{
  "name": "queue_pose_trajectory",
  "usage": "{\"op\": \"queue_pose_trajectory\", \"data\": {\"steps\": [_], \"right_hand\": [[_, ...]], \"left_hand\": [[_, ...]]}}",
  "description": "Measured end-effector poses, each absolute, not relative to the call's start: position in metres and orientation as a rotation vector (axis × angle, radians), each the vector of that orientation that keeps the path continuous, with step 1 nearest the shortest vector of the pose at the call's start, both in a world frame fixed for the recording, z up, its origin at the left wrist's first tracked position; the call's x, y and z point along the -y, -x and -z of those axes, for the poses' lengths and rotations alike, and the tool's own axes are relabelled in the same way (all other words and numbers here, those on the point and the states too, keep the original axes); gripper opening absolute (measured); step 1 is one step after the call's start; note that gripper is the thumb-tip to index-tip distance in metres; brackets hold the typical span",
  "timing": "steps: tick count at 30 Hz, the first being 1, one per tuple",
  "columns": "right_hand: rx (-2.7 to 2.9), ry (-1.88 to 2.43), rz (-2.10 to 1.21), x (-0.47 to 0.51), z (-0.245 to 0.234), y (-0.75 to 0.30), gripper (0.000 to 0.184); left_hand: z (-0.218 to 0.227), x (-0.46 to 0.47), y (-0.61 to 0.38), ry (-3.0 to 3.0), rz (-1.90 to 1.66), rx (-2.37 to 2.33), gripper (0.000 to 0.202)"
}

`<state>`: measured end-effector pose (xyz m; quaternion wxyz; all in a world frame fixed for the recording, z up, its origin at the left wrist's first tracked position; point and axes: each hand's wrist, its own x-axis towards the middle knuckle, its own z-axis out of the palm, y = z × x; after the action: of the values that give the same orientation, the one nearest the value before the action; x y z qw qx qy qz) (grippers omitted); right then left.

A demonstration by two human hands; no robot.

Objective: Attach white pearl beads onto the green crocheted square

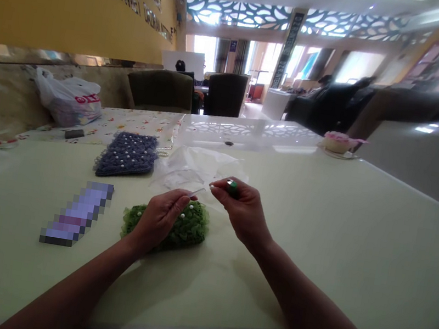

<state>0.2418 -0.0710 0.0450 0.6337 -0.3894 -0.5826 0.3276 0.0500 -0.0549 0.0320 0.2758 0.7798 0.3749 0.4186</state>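
Toward the near edge of the bench [335,249], left hand [158,219] and right hand [244,207] close together above a green crocheted piece [188,229].
Left hand curled down over the piece and gripping it, white pearls dotted across the crochet, a thin pale needle-like sliver [198,192] just past the fingertips. Right hand raised just beside it, pinching a small green object [231,187], a white bead [211,185] at the fingertips. Behind both, a crumpled clear plastic sheet [194,169]. Toward the left edge, a pearl-studded purple crocheted piece [127,155] and a pixelated flat object [76,213]. Past the far left corner, a white plastic bag [67,98]. At the far right corner, a pink-trimmed round item [337,142].
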Motion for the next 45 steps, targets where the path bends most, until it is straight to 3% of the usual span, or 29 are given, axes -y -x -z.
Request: {"op": "queue_pose_trajectory", "data": {"steps": [10, 25, 34, 39, 45], "right_hand": [[1.477, 0.903, -0.567, 0.073, -0.046, -0.239, 0.007], [1.47, 0.979, -0.688, 0.074, -0.046, -0.239, 0.013], [1.448, 1.04, -0.714, 0.071, -0.037, -0.237, 0.013], [1.628, 1.056, -0.659, 0.074, -0.033, -0.225, 0.009], [1.897, 1.115, -0.616, 0.067, -0.028, -0.211, 0.017]], "left_hand": [[-0.03, 0.054, -0.049, -2.159, -1.137, -1.023, 0.03], [-0.031, 0.058, -0.05, -2.087, -1.194, -1.005, 0.03], [-0.035, 0.051, -0.04, -1.695, -1.568, -0.987, 0.032], [-0.039, 0.033, -0.027, -1.509, -1.843, -0.96, 0.033], [-0.043, 0.019, -0.011, -1.424, -1.964, -0.948, 0.034]]}}
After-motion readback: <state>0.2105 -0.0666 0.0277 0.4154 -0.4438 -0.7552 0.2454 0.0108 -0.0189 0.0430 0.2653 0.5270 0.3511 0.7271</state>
